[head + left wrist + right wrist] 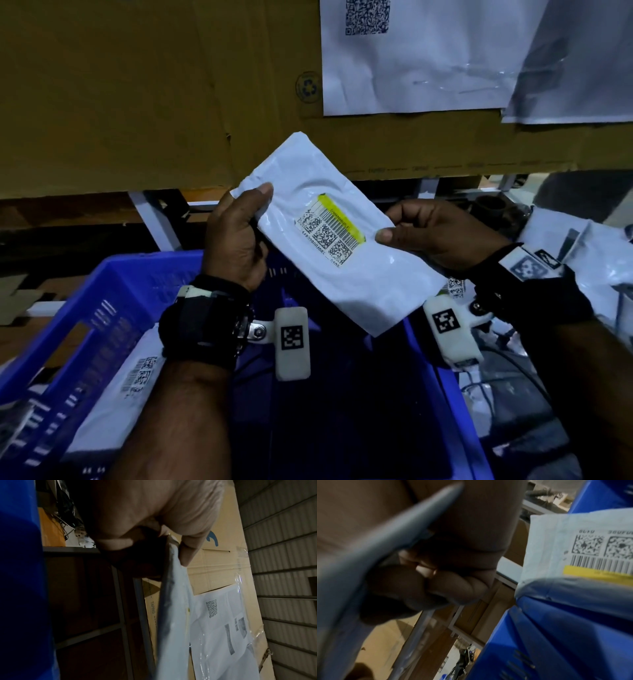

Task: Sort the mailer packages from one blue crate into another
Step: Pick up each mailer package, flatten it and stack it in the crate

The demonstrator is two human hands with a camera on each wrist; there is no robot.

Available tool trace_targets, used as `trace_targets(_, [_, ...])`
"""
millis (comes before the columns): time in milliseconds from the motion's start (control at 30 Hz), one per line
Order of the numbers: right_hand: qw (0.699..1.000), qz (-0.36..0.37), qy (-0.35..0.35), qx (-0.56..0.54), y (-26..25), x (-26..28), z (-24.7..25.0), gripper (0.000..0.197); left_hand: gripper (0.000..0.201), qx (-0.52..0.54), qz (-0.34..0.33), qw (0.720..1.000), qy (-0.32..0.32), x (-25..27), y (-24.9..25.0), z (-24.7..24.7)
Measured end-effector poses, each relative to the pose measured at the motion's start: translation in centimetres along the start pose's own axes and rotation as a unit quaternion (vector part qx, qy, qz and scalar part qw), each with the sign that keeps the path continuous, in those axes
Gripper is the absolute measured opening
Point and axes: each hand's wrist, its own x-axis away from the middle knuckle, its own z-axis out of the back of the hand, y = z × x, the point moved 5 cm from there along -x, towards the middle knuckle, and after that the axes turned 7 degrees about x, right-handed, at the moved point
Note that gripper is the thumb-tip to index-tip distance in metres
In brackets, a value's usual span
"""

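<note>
grip: white mailer [342, 236] pinched by left hand [236, 240] and right hand [442, 236]
below: blue crate [113, 308]
backdrop: cardboard sheet [137, 92], papers taped on

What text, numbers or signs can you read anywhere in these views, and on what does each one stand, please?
"TAPING": printed along the cardboard box edge.
Recycling symbol: stamped on the same box.
Held mailer, pinched by left hand and right hand: label digits blurred, unreadable.
Taped paper sheet: QR code only; print too small.
</note>
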Motion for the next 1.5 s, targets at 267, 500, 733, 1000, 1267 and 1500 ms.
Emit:
trace_targets(267, [0.997,-0.003,0.035,0.064,-0.1,-0.1,2.3,0.011,0.016,-0.09,-0.046,0.994,0.035,-0.5,1.1,1.3])
trace_targets(500, [0.976,0.055,0.208,0.024,-0.7,-0.4,5.4,0.022,0.038,-0.324,-0.018,0.944,-0.067,-0.6,1.6,2.0])
trace_targets(733, [0.957,0.055,0.274,-0.081,-0.6,-0.4,6.3,0.023,0.031,-0.326,0.017,0.945,-0.03,0.4,4.5,3.9])
trace_targets(1000, [0.997,-0.026,0.072,0.0,-2.9,0.3,-0.7,0.043,0.037,-0.266,0.028,0.964,0.008,4.6,10.9,5.8])
trace_targets(1267, [0.975,-0.151,-0.164,-0.001,-5.5,-2.9,-14.4,0.052,0.046,-0.244,0.055,0.968,0.019,8.8,13.0,8.7])
trace_targets(1500, [0.973,-0.151,-0.119,-0.129,-4.6,-7.4,-22.3,0.031,0.03,-0.307,0.169,0.933,0.081,10.6,15.1,14.1])
